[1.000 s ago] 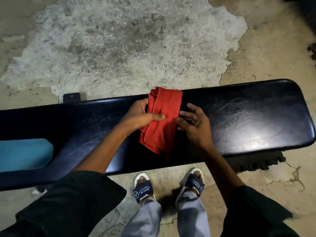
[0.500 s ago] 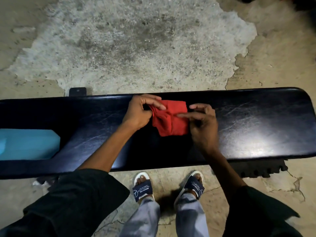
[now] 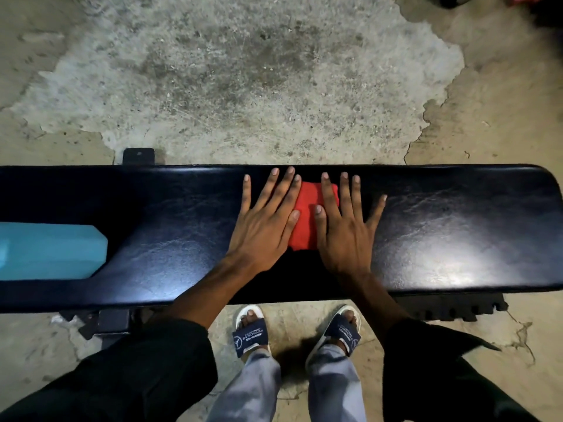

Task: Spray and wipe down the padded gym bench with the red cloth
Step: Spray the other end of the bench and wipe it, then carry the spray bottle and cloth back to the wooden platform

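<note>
Glossy black bench [image 3: 441,226] spans cracked concrete, its left end cut off. Left hand [image 3: 262,229] and right hand [image 3: 344,233] press flat, fingers straight, on a folded red cloth [image 3: 307,226], largely hidden beneath.

The scene was dimly lit, the brightest patch being the pale concrete floor [image 3: 243,71] toward twelve o'clock, while the corners fell off into murk. A soft white glare sat on the glossy black bench pad [image 3: 457,239] at about four o'clock, with a fainter sheen at eight, and a dark shadow pooled under the wrists at six. Wide-angle bowing curved the bench's ends, and the sleeves at the bottom edge were underexposed and slightly soft.
</note>
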